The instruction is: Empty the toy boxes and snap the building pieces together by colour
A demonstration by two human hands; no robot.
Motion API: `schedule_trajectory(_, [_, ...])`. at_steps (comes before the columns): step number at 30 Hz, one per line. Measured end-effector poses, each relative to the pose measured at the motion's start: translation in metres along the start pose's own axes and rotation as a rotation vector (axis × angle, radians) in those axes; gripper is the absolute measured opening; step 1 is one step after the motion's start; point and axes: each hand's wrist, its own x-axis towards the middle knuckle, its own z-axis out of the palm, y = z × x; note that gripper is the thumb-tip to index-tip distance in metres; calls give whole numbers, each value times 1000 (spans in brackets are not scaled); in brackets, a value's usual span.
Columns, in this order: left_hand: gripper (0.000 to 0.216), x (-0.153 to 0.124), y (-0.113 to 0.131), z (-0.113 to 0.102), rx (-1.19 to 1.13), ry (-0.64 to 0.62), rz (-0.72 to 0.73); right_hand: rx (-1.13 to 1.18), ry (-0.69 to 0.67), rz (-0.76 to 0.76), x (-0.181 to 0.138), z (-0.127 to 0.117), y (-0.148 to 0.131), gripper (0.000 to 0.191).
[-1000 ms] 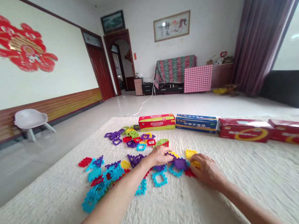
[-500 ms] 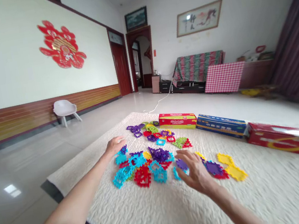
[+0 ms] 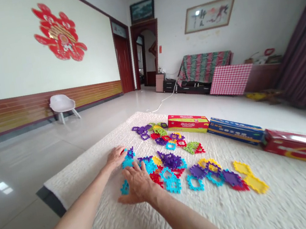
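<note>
Lying nearest is a puckered, quilted cream cloth (image 3: pixel 160 226). Over it, the right hand (image 3: pixel 136 181) is open, fingers spread above cyan pieces (image 3: pixel 124 188); just beyond, the left hand (image 3: pixel 116 157) bends over a red piece (image 3: pixel 123 151), and whether it grips cannot be told. Flat plastic pieces (image 3: pixel 151 165) with toothed edges, too overlapped to count, extend rightward and back: two solid yellow panels (image 3: pixel 257 184), two solid purple panels (image 3: pixel 232 178), hollow cyan squares (image 3: pixel 196 189). Behind stand at least three oblong boxes, one red-and-green (image 3: pixel 188 124), one blue (image 3: pixel 234 130), one glossy red (image 3: pixel 302 150), contents hidden. Farther off, one smooth pale chair (image 3: pixel 62 103) stands on shiny tiles (image 3: pixel 92 120).
</note>
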Motion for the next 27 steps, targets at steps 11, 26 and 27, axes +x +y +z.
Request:
schedule_trajectory(11, [36, -21, 59, 23, -150, -75, 98, -156, 98, 115, -25, -12, 33, 37])
schedule_trajectory(26, [32, -57, 214, 86, -262, -142, 240, -176, 238, 437, -154, -65, 117, 41])
schedule_trajectory(27, [31, -58, 222, 89, -267, -148, 269, -192, 237, 464, -163, -71, 124, 36])
